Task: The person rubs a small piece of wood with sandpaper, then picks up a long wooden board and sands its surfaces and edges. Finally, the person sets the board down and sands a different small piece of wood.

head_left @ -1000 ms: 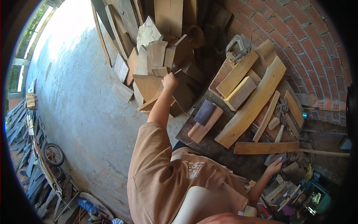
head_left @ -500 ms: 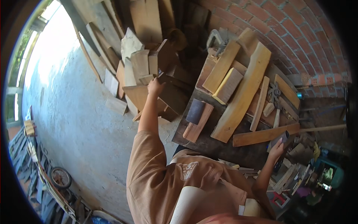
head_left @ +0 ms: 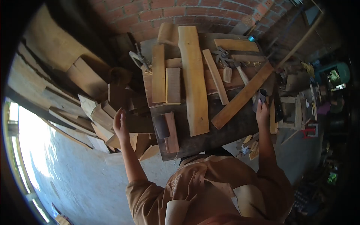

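Note:
My right hand point(head_left: 263, 111) is closed around a curled dark sheet of sandpaper point(head_left: 259, 100), over the right side of the worktable point(head_left: 221, 139). To the left of the table, my left hand point(head_left: 120, 125) is raised with its fingers stretched out and nothing visible in it. Behind it lies a heap of wood offcuts point(head_left: 102, 117). Another dark sandpaper piece point(head_left: 162, 126) rests against a reddish wood block point(head_left: 171, 137) at the table's near left. A long wavy-edged board point(head_left: 194, 82) lies across the middle, beside a shorter thick block point(head_left: 173, 85).
A clamp point(head_left: 139, 60) sits at the table's back left corner. Pliers-like tools point(head_left: 224, 56) and a hammer point(head_left: 242, 75) lie at the right. A long slat point(head_left: 243, 96) crosses the right side diagonally. Behind stands a brick wall point(head_left: 161, 13); large boards point(head_left: 60, 45) lean at left.
My view has turned toward the table. My left hand has come away from the offcut heap and is now raised beside it. The sandpaper stays in my right hand.

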Available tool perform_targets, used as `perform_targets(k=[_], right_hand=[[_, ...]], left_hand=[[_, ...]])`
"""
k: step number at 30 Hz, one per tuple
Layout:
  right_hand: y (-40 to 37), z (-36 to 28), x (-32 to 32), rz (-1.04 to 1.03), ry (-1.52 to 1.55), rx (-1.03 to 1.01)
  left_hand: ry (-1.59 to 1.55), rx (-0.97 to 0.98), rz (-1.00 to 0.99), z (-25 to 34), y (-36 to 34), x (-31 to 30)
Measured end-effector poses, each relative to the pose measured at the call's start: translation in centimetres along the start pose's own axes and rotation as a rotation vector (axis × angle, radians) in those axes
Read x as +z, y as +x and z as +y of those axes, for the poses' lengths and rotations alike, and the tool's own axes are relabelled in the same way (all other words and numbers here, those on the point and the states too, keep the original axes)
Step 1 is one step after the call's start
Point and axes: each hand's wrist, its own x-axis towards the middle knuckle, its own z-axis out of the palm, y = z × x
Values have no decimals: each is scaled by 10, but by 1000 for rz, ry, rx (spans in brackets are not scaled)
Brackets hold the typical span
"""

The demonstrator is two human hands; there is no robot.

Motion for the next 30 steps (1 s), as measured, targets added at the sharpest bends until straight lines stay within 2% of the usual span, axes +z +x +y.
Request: perform_targets(k=[1,2,4,5,7,8,9,10,12,14,15,18,19,21,22,24,26,28,29,30], right_hand=[[-3,-3,-4,5,0,22],[-5,-8,-9,8,-5,33],[-13,-4,-12,-3,-144,102],[-17,9,-7,-23,-107,98],[-24,19,-5,-51,-70,116],[-25,18,-5,-36,-57,73],[-25,20,-5,-19,-45,31],[-28,26,-8,-18,-52,54],[-32,39,-13,-15,-60,73],[-37,47,-27,44,-41,75],[-40,57,-30,41,-56,112],[-51,87,-37,55,-41,184],[-54,98,-42,67,-25,208],[-59,116,-52,112,-24,191],[-58,125,-57,150,-21,158],[-61,146,-72,156,5,219],[-64,170,-85,157,-5,320],[-70,196,-102,166,10,366],[-73,213,-109,202,-25,360],[-78,228,-115,235,-61,356]], left_hand=[[-131,36,-69,42,-16,14],[-403,130,-166,77,-34,31],[-718,381,-478,138,-67,61],[-834,421,-620,171,-84,78],[-1063,395,-901,219,-111,113],[-1182,383,-897,230,-127,128],[-1340,289,-935,248,-141,146],[-1235,169,-1166,258,-144,144],[-1301,74,-1176,273,-175,173],[-1616,212,-969,276,-202,199],[-1611,199,-984,277,-202,202],[-1263,21,-1537,284,-189,206],[-1257,12,-1554,282,-198,222],[-1599,303,-1456,275,-223,264],[-1600,299,-1479,276,-237,278],[-1572,154,-1325,278,-264,300],[-1540,105,-1359,282,-280,329],[-1605,237,-1443,286,-295,360],[-1481,180,-1663,289,-287,365],[-1481,167,-1684,288,-294,378]])
